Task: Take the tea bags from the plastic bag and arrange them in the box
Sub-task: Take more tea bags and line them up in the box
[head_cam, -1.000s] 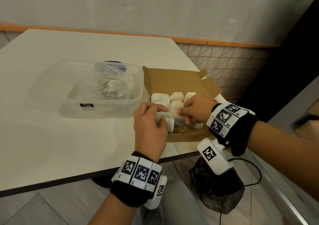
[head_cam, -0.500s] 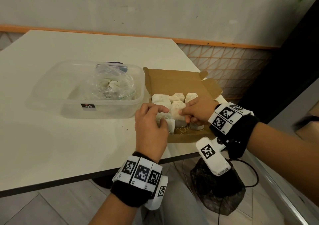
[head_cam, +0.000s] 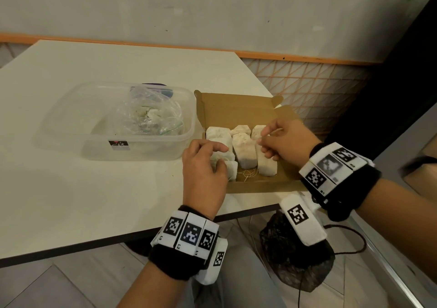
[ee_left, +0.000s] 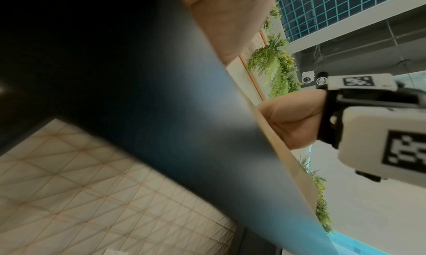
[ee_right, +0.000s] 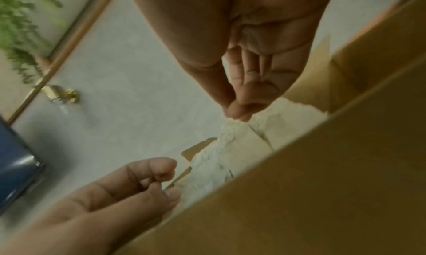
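An open cardboard box (head_cam: 236, 109) sits at the table's near right corner, with several white tea bags (head_cam: 244, 151) lying in rows inside it. My left hand (head_cam: 220, 158) is at the box's left column, fingers curled round a tea bag (head_cam: 231, 173) there. My right hand (head_cam: 262, 137) hovers over the right column, thumb and forefinger pinching a thin string (head_cam: 275, 131). The right wrist view shows that pinch (ee_right: 237, 113) just above the tea bags (ee_right: 242, 146). A crumpled clear plastic bag (head_cam: 151, 118) holding more tea bags lies in a clear tub (head_cam: 118, 140).
The tub stands just left of the box on the white table (head_cam: 106, 201), whose near edge runs close under my wrists. A dark mesh bag (head_cam: 295, 265) and a cable lie on the floor below. The left wrist view is mostly blocked by the table edge (ee_left: 161, 113).
My right hand has lifted off the middle tea bags and drawn back to the right, now pinching a string. The middle tea bag lies flat in its row. My left hand has hardly moved.
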